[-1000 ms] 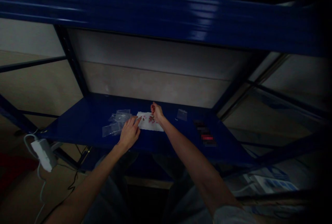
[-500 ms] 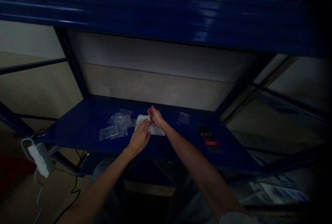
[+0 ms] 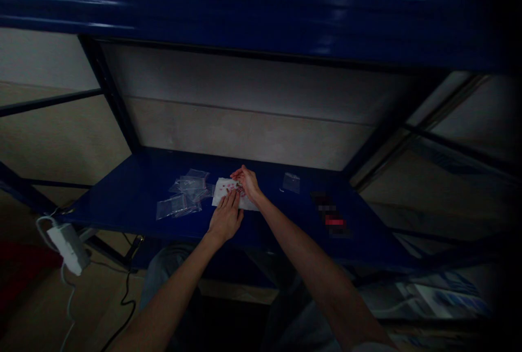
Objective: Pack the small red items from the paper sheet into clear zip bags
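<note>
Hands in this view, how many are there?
2. The left hand reaches over the near edge of the white paper; the right hand is cupped at the paper's right side, beside small pieces. No other hand shows.

My hands: two, left hand and right hand. White sheet: one. Pinkish bits: many, too tiny to count. Clear bags: several overlapping, exact number unclear; single bag apart, one. Pale sliver: one. Pixelated dark item: one.
</note>
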A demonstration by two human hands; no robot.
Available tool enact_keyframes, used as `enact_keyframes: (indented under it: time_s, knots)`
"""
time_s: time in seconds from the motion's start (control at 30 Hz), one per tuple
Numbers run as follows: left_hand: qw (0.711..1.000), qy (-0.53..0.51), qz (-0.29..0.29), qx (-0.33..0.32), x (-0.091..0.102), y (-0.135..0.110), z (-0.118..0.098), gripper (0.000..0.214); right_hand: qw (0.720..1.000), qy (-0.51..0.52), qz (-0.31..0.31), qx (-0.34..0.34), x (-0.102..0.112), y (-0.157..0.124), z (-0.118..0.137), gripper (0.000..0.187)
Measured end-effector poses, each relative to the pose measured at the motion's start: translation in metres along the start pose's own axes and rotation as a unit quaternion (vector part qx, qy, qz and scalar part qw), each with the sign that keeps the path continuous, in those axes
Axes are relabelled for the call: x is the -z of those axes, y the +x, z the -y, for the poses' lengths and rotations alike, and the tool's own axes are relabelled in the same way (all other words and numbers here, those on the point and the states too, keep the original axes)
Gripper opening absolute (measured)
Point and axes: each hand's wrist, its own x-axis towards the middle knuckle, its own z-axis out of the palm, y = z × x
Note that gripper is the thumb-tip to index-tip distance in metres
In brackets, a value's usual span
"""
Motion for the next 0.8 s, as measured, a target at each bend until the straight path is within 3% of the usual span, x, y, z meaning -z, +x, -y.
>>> enact_keyframes:
  time_s: [0.23, 0.37, 0.47, 0.6, 0.73, 0.8]
  knots:
    - [1.0, -0.008, -0.018, -0.009, 0.006, 0.0, -0.003, 0.059, 0.996, 0.059, -0.044, 0.045, 0.003, -0.03, 0.024, 0.029]
    - [0.994, -0.054, -0.096, -0.028, 0.028, -0.005, -0.006, 0.052, 0.995, 0.03, -0.076, 0.06, 0.014, -0.072, 0.045, 0.024]
    - [0.988, -0.082, -0.129, -0.016, 0.045, -0.024, -0.017, 0.044, 0.994, 0.03, -0.089, 0.054, 0.023, -0.118, 0.062, 0.02]
    - [0.991, -0.088, -0.075, -0.068, 0.058, -0.092, -0.062, 0.041, 0.994, 0.065, -0.087, 0.026, 0.025, -0.198, 0.075, 0.018]
    - [0.966, -0.073, 0.014, -0.249, 0.058, -0.204, -0.119, 0.034, 0.993, 0.096, -0.059, -0.023, 0.01, -0.292, 0.078, 0.02]
    - [0.943, -0.059, 0.023, -0.327, 0.052, -0.258, -0.134, 0.022, 0.995, 0.088, -0.017, -0.051, 0.001, -0.337, 0.077, 0.019]
